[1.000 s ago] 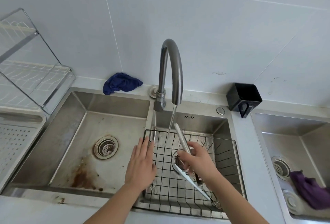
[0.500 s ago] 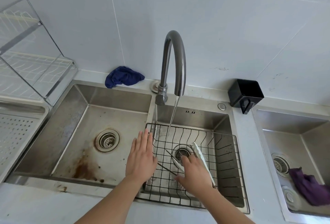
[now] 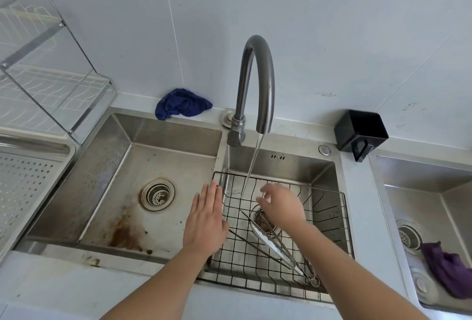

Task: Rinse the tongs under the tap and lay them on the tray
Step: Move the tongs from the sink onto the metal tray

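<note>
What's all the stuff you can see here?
tap: one, grey, behind basins, running
basins: three, steel, side by side
wire basket: one, black, middle basin
tongs: one pair, silver-white, lying in basket
blue cloth: one, behind left basin
purple cloth: one, right basin
holder: one, black, right of tap
tray: one, perforated steel, far left
rack: one, wire, behind tray
left hand: open, flat, at basket's edge
right hand: open, blurred, over basket

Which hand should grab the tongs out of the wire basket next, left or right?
Likely right. The right hand hangs open directly over the tongs in the wire basket; the left hand lies flat on the sink divider beside it.
</note>
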Tool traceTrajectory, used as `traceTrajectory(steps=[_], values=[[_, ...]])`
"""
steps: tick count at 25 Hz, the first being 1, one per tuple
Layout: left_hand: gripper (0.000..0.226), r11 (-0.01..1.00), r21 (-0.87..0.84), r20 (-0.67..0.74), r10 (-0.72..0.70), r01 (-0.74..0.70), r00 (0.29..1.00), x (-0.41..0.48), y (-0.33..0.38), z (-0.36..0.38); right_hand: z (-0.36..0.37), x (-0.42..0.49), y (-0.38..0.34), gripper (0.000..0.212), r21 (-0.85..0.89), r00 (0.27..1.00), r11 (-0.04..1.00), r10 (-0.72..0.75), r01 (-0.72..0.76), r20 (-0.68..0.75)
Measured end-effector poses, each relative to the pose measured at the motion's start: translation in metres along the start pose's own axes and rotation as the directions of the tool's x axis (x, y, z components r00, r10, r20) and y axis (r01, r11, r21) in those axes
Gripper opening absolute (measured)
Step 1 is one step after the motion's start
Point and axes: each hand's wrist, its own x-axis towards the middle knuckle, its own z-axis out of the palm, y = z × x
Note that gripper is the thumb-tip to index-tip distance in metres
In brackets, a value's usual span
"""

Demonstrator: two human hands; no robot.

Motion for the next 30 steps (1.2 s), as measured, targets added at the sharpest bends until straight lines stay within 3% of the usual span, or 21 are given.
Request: traceTrajectory(steps=[5, 10, 12, 18, 22, 25, 28, 30], values=[[0.089, 1.000, -0.014, -0.017, -0.004, 0.004, 1.000, 0.000, -0.001, 0.002, -0.047, 0.058, -0.044, 0.027, 0.097, 0.991, 0.992, -0.068, 0.079, -0.112], [0.091, 1.000, -0.016, -0.017, -0.006, 0.006, 1.000, 0.000, 0.000, 0.000, -0.052, 0.099, -0.085, 0.054, 0.140, 0.998, 0.988, -0.061, 0.063, -0.017], [0.090, 1.000, -0.017, -0.012, -0.008, 0.007, 1.000, 0.000, 0.000, -0.001, -0.049, 0.106, -0.089, 0.055, 0.198, 0.999, 0.980, -0.035, 0.033, 0.002], [0.089, 1.000, -0.013, -0.016, -0.006, 0.006, 1.000, -0.001, 0.001, -0.002, -0.051, 0.117, -0.088, 0.040, 0.318, 0.998, 0.946, -0.056, 0.060, -0.022], [0.092, 1.000, -0.012, -0.029, 0.001, -0.001, 1.000, -0.001, 0.001, -0.002, -0.062, 0.124, -0.093, 0.047, 0.296, 0.998, 0.955, -0.016, 0.033, -0.061], [0.091, 1.000, -0.025, -0.036, -0.007, 0.006, 0.999, -0.002, 0.003, -0.005, -0.066, 0.110, -0.088, 0.034, 0.365, 0.999, 0.930, -0.036, 0.044, -0.029], [0.084, 0.999, 0.045, 0.004, 0.002, -0.002, 1.000, -0.003, 0.007, -0.012, -0.064, 0.073, -0.054, 0.032, 0.385, 0.999, 0.921, -0.048, 0.054, -0.025], [0.074, 0.994, 0.098, -0.046, 0.053, -0.048, 0.998, -0.007, 0.013, -0.022, -0.053, 0.035, -0.015, 0.032, 0.382, 1.000, 0.924, 0.003, -0.003, 0.000]])
